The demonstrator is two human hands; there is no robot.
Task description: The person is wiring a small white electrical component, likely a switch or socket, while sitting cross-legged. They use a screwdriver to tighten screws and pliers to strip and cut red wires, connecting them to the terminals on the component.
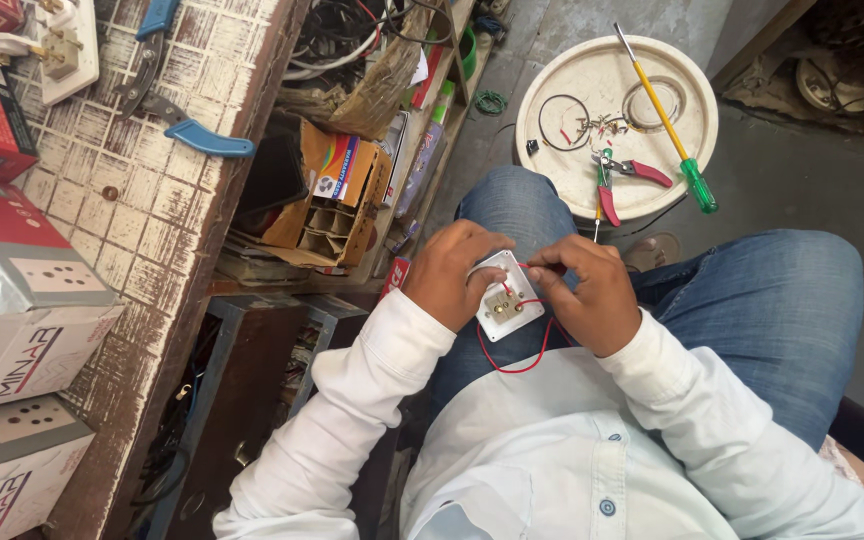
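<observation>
A small white socket module (508, 297) lies back-side up over my lap, brass terminals showing. My left hand (450, 272) grips its left edge. My right hand (592, 290) pinches a thin red wire (518, 362) at the module's upper right corner. The wire loops down below the module and back up. Both sleeves are white, and my jeans are blue.
A white round lid (562, 150) on the floor ahead holds a yellow-and-green screwdriver (666, 115), red-handled pliers (620, 178) and wire coils. To the left stands a worn workbench (142, 220) with boxed sockets, blue-handled pliers (174, 110) and a cluttered shelf with a cardboard box (337, 200).
</observation>
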